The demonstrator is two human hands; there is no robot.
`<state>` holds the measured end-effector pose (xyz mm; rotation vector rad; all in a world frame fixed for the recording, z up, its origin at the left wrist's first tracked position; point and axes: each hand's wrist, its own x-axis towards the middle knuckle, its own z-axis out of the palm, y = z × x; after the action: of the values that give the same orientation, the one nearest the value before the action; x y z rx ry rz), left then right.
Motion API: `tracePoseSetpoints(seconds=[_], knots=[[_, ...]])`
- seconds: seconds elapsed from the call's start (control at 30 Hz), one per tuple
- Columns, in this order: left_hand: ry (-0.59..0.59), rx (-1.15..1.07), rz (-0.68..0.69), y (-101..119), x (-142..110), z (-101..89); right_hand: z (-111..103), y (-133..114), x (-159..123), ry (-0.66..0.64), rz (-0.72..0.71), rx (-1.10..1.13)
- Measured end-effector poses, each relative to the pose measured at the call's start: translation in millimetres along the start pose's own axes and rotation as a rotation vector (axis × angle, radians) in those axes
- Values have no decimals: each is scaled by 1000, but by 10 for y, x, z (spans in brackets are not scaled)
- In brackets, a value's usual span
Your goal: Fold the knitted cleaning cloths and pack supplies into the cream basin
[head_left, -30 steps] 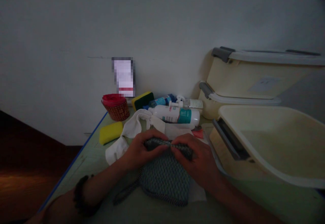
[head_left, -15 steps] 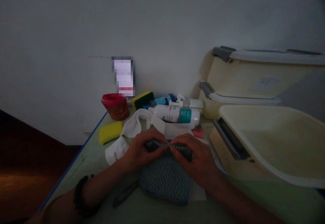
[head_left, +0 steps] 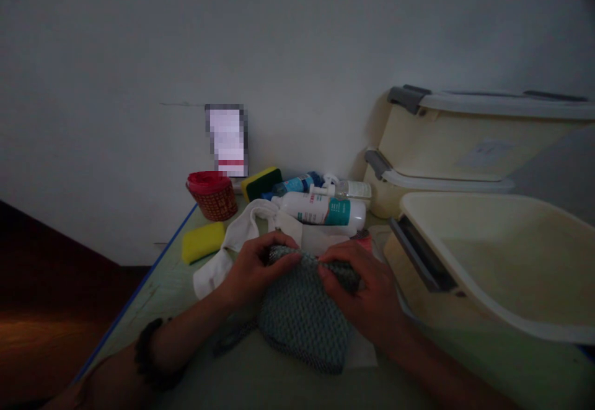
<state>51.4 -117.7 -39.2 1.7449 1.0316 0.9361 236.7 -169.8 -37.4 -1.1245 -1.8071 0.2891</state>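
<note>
A grey-green woven pouch (head_left: 304, 320) hangs between my two hands over the near part of the table. My left hand (head_left: 260, 267) pinches its upper edge between thumb and fingers. On the other side of that edge, my right hand (head_left: 357, 280) grips it the same way, with part of the fabric hidden under the fingers. A dark strap trails from the pouch's left side. Just behind my hands lies a white cloth strip (head_left: 246, 227), close to my left hand's fingers.
A yellow sponge (head_left: 203, 243) and a red basket (head_left: 212, 196) stand at left. Behind are another sponge (head_left: 263, 184), a white bottle (head_left: 320, 209), a blue bottle (head_left: 295, 184) and a phone (head_left: 227, 137) against the wall. An open cream bin (head_left: 427, 286) stands right, with lidded bins (head_left: 446, 143) behind.
The pouch's upper edge has tipped so that more of its front shows. My hands have moved slightly apart along the edge, and the strap has shifted a little.
</note>
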Motion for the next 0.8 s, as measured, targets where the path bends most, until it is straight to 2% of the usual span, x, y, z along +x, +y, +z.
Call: tracePoseSetpoints(seconds=[0.2,0.43,0.67,0.8], knots=[[8,10,34,-22,-14,0,-5,12,8,-45,41,6],[-45,-35,70,-19,-16,2,17,37,6,-59,42,-1],[-59,-145,-90,-23,-6,14,-32,17,39,27,13,-16],[-22,-207,-136,-24,-14,30,-40,12,44,12,22,-27]])
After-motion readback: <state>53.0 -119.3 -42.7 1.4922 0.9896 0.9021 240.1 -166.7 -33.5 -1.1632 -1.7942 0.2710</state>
